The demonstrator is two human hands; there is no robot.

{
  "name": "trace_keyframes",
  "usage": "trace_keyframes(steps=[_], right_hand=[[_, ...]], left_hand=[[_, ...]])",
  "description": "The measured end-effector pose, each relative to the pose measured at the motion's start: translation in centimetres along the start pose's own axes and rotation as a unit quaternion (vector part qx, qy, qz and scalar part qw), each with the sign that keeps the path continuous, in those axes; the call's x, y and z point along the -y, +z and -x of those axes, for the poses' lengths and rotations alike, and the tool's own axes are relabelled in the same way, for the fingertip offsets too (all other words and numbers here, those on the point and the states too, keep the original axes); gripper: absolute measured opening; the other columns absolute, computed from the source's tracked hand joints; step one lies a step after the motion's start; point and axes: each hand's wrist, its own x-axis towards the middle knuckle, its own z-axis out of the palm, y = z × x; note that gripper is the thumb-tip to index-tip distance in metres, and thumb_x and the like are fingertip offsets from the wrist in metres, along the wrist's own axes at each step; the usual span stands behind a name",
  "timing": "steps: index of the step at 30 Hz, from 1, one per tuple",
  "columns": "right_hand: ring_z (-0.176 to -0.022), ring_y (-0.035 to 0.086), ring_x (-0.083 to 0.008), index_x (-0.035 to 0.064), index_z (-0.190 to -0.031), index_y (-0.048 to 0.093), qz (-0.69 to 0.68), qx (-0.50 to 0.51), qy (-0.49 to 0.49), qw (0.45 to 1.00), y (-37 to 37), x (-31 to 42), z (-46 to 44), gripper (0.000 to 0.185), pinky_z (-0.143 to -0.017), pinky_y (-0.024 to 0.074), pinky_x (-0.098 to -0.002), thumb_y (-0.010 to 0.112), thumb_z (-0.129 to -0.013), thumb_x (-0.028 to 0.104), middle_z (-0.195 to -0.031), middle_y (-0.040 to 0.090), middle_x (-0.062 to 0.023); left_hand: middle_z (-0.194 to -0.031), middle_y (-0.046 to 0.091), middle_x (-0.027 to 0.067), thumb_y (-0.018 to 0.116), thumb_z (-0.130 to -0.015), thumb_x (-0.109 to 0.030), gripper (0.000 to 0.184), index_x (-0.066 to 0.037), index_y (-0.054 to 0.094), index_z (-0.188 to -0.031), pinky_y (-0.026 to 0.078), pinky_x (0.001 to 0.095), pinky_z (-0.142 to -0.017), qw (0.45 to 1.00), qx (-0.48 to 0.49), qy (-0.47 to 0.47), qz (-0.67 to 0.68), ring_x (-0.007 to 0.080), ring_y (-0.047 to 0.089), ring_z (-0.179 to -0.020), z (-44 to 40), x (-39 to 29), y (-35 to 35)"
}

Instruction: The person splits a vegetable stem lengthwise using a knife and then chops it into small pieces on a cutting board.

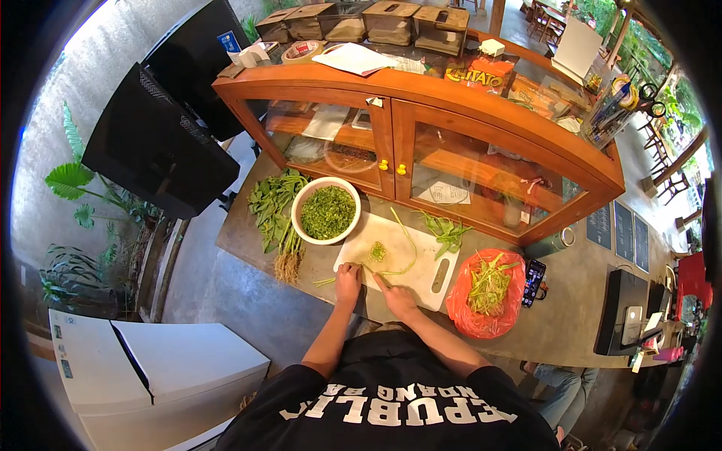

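On a white cutting board [361, 234], my left hand [348, 283] is closed around a green stem, whose cut end [325, 283] pokes out to its left. My right hand [398, 301] is closed just beside it, the index finger stretched toward the stem; whatever it grips is hidden. A long green stem [414, 252] curves across the board from near the hands. Beyond them lies a small heap of chopped green pieces [377, 251]. At the upper left, a white bowl [298, 222] full of chopped greens [328, 213] overlaps the board's corner.
Bunched leafy greens with roots [288, 259] lie left of the bowl. Loose leaves [449, 232] rest behind the board. To the right are a red plastic bag [459, 302] holding stems and a phone [533, 281]. A glass-doored wooden cabinet [404, 128] borders the back.
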Motion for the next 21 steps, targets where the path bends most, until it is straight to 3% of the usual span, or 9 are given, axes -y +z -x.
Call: trace_keyframes(steps=[12,14,21], right_hand=[[-0.065,0.069,-0.0373,0.0253,-0.157,0.020,0.004,-0.004,0.030,1.000,1.0,0.5,-0.3,0.084,-0.061,0.0571,-0.0491,0.051,-0.082,0.000,-0.074,0.068,-0.0230],[-0.064,0.069,-0.0369,0.0251,-0.157,0.020,0.009,-0.043,0.045,0.998,1.5,0.2,-0.4,0.083,-0.061,0.0569,-0.0492,0.050,-0.083,0.000,-0.073,0.068,-0.0225],[-0.064,0.068,-0.0385,0.0250,-0.157,0.021,-0.001,-0.016,0.059,0.998,0.1,-0.2,-0.4,0.083,-0.061,0.0561,-0.0502,0.052,-0.084,0.002,-0.071,0.067,-0.0220]], left_hand=[[-0.091,0.064,0.0135,0.063,-0.086,-0.009,0.009,-0.004,0.067,-0.092,0.049,0.0427,-0.081,0.997,0.031,0.039,-0.063,0.0329,0.058,-0.089,-0.4,0.7,0.4],[-0.091,0.064,0.0135,0.063,-0.086,-0.009,0.009,-0.004,0.067,-0.092,0.049,0.0423,-0.081,0.997,0.026,0.052,-0.056,0.0326,0.059,-0.090,-0.3,0.9,0.6],[-0.091,0.064,0.0120,0.065,-0.085,-0.009,0.009,-0.006,0.068,-0.092,0.050,0.0423,-0.081,0.997,0.034,0.040,-0.052,0.0324,0.059,-0.090,-0.4,0.5,0.3]])
